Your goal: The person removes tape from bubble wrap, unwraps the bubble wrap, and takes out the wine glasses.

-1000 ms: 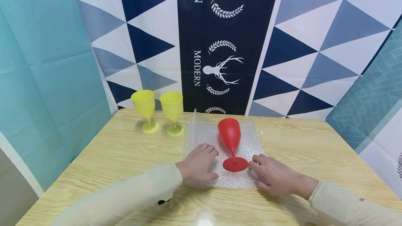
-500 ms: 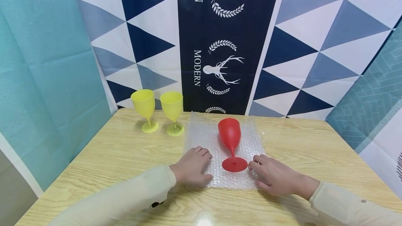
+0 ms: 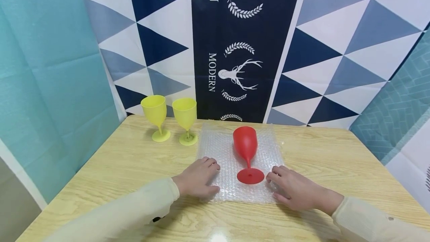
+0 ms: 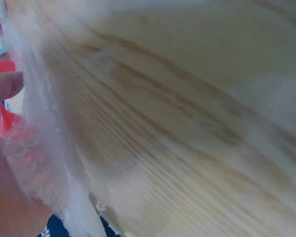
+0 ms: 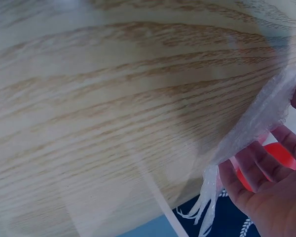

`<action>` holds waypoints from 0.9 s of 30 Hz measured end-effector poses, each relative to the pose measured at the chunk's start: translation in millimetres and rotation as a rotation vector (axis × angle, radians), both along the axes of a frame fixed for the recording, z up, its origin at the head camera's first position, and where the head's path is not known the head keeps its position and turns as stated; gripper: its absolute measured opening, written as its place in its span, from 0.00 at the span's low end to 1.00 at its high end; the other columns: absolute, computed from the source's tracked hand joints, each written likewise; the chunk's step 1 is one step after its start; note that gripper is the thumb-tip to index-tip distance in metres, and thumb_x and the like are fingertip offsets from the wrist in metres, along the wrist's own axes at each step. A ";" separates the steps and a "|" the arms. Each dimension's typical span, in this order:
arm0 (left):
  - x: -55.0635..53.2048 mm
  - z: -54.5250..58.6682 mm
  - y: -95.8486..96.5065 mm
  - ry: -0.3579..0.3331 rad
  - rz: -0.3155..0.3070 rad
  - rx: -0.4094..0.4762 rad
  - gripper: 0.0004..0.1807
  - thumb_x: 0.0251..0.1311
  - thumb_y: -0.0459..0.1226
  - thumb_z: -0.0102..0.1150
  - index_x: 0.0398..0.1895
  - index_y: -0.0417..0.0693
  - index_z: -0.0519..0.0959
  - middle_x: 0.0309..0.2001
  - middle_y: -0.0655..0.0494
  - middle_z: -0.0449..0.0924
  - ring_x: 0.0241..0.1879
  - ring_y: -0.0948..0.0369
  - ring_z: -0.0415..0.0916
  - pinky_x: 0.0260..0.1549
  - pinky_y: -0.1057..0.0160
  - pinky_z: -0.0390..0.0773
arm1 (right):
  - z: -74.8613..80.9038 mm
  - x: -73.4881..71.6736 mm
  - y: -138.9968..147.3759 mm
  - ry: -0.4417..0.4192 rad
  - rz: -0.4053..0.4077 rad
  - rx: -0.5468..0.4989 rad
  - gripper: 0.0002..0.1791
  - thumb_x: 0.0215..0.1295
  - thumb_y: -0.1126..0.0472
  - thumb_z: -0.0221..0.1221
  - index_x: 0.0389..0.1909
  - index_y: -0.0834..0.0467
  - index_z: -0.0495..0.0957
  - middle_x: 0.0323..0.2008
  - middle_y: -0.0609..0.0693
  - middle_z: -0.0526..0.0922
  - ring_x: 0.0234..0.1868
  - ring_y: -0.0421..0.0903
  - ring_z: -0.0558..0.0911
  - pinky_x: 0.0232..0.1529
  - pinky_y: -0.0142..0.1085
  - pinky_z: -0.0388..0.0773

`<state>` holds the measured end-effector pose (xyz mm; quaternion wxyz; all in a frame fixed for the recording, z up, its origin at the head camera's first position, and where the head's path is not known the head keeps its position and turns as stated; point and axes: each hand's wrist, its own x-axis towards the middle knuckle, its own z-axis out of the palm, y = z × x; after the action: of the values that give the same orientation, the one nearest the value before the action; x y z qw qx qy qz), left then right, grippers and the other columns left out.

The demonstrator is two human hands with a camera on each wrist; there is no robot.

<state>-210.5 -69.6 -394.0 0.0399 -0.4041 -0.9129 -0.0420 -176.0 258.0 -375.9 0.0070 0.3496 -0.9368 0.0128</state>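
A red goblet (image 3: 245,142) lies on its side on a sheet of bubble wrap (image 3: 215,146), its round foot toward me and its bowl toward the wall. My left hand (image 3: 197,177) rests on the sheet's left edge with relaxed fingers, apart from the goblet. On the opposite edge rests my right hand (image 3: 293,189), fingertips right beside the goblet's foot. The right wrist view shows loosely bent fingers (image 5: 260,160) against the bubble wrap (image 5: 254,123). In the left wrist view the wrap (image 4: 42,113) runs beside my thumb, with red showing behind it.
Two yellow goblets (image 3: 155,112) stand upright at the back left of the wooden table (image 3: 134,167), left of the wrap. Behind the table hangs a patterned cloth (image 3: 238,29). A teal cloth (image 3: 57,66) hangs at the left.
My left hand has slid left from near the goblet to the sheet's edge. The wrap's raised left part now lies flat. My right hand has barely moved.
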 end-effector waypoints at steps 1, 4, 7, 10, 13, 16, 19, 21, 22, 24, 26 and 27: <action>0.3 0.1 -1.8 0.000 -0.001 0.003 0.30 0.56 0.54 0.53 0.56 0.46 0.73 0.56 0.51 0.74 0.57 0.56 0.69 0.59 0.59 0.71 | -0.2 0.4 0.2 0.003 -0.001 -0.001 0.21 0.54 0.49 0.67 0.48 0.46 0.74 0.44 0.41 0.77 0.43 0.36 0.74 0.47 0.39 0.82; 0.9 -1.0 -6.8 0.006 -0.003 0.011 0.29 0.57 0.54 0.53 0.56 0.46 0.73 0.56 0.52 0.74 0.56 0.56 0.69 0.60 0.59 0.70 | -1.6 0.9 0.8 0.019 -0.006 -0.002 0.21 0.53 0.50 0.67 0.48 0.47 0.74 0.43 0.40 0.76 0.43 0.35 0.73 0.47 0.38 0.82; 2.4 -2.3 -10.7 0.028 -0.010 0.014 0.28 0.58 0.54 0.52 0.55 0.47 0.73 0.55 0.52 0.75 0.55 0.57 0.69 0.60 0.59 0.71 | -2.5 1.3 1.0 0.029 -0.010 -0.001 0.22 0.53 0.49 0.67 0.49 0.47 0.74 0.44 0.40 0.76 0.43 0.35 0.73 0.47 0.39 0.82; 5.2 -2.7 -13.4 0.062 -0.015 0.005 0.26 0.59 0.54 0.52 0.54 0.47 0.74 0.54 0.53 0.75 0.54 0.57 0.70 0.59 0.60 0.72 | -2.9 1.3 0.8 0.023 -0.017 0.001 0.23 0.53 0.49 0.67 0.49 0.47 0.74 0.44 0.40 0.76 0.44 0.36 0.74 0.48 0.40 0.82; 8.4 -2.6 -15.3 0.093 -0.017 -0.012 0.25 0.59 0.53 0.52 0.53 0.47 0.74 0.52 0.53 0.76 0.53 0.57 0.71 0.58 0.60 0.72 | -3.4 1.0 0.4 0.018 -0.021 0.008 0.23 0.53 0.48 0.66 0.50 0.46 0.73 0.45 0.40 0.76 0.44 0.35 0.74 0.48 0.40 0.82; 11.3 -2.4 -16.3 0.123 -0.022 -0.033 0.23 0.59 0.50 0.51 0.53 0.48 0.74 0.50 0.54 0.75 0.50 0.58 0.71 0.55 0.60 0.73 | -3.2 -0.5 0.6 0.015 -0.004 0.005 0.24 0.53 0.48 0.66 0.51 0.46 0.73 0.45 0.40 0.77 0.44 0.36 0.74 0.48 0.41 0.82; 13.9 -1.9 -17.4 0.157 -0.033 -0.050 0.21 0.57 0.48 0.51 0.50 0.49 0.74 0.45 0.56 0.75 0.45 0.60 0.69 0.48 0.61 0.75 | -2.4 -2.3 0.6 0.002 0.002 0.001 0.23 0.54 0.48 0.66 0.51 0.45 0.73 0.46 0.41 0.77 0.44 0.36 0.74 0.48 0.41 0.82; 15.3 -2.0 -18.0 0.175 -0.044 -0.059 0.19 0.56 0.48 0.51 0.47 0.50 0.74 0.42 0.57 0.73 0.42 0.60 0.68 0.44 0.63 0.74 | -2.0 -3.0 0.6 -0.011 -0.002 0.001 0.23 0.54 0.48 0.66 0.50 0.45 0.73 0.46 0.40 0.76 0.44 0.36 0.74 0.48 0.41 0.82; 15.8 -2.0 -18.2 0.183 -0.050 -0.061 0.18 0.56 0.48 0.51 0.46 0.51 0.73 0.40 0.58 0.73 0.40 0.61 0.67 0.42 0.63 0.74 | -2.0 -3.3 0.6 -0.018 -0.008 0.002 0.23 0.54 0.48 0.66 0.50 0.44 0.72 0.46 0.40 0.76 0.44 0.36 0.74 0.48 0.41 0.82; 16.4 -1.7 -18.7 0.196 -0.056 -0.067 0.17 0.55 0.48 0.52 0.45 0.51 0.73 0.39 0.59 0.72 0.39 0.61 0.67 0.40 0.64 0.73 | -2.1 -3.6 0.8 -0.023 -0.011 0.001 0.23 0.53 0.48 0.66 0.50 0.44 0.73 0.45 0.40 0.76 0.44 0.35 0.73 0.48 0.40 0.81; 16.2 -1.9 -18.8 0.208 -0.060 -0.074 0.17 0.55 0.49 0.52 0.44 0.52 0.73 0.38 0.59 0.71 0.38 0.61 0.66 0.38 0.65 0.72 | -2.2 -3.8 0.9 -0.016 -0.003 -0.002 0.22 0.53 0.49 0.66 0.50 0.45 0.73 0.45 0.40 0.76 0.44 0.35 0.73 0.47 0.40 0.81; 15.9 -2.2 -18.9 0.213 -0.060 -0.076 0.17 0.55 0.49 0.52 0.44 0.52 0.73 0.37 0.59 0.71 0.38 0.61 0.66 0.37 0.65 0.72 | -2.4 -3.8 1.0 -0.011 -0.002 -0.003 0.22 0.53 0.49 0.66 0.50 0.45 0.73 0.45 0.40 0.76 0.43 0.35 0.73 0.48 0.40 0.81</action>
<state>-194.6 -88.4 -396.2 0.1203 -0.4347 -0.8918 0.0345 -179.8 259.1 -378.3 0.0027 0.3484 -0.9372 0.0163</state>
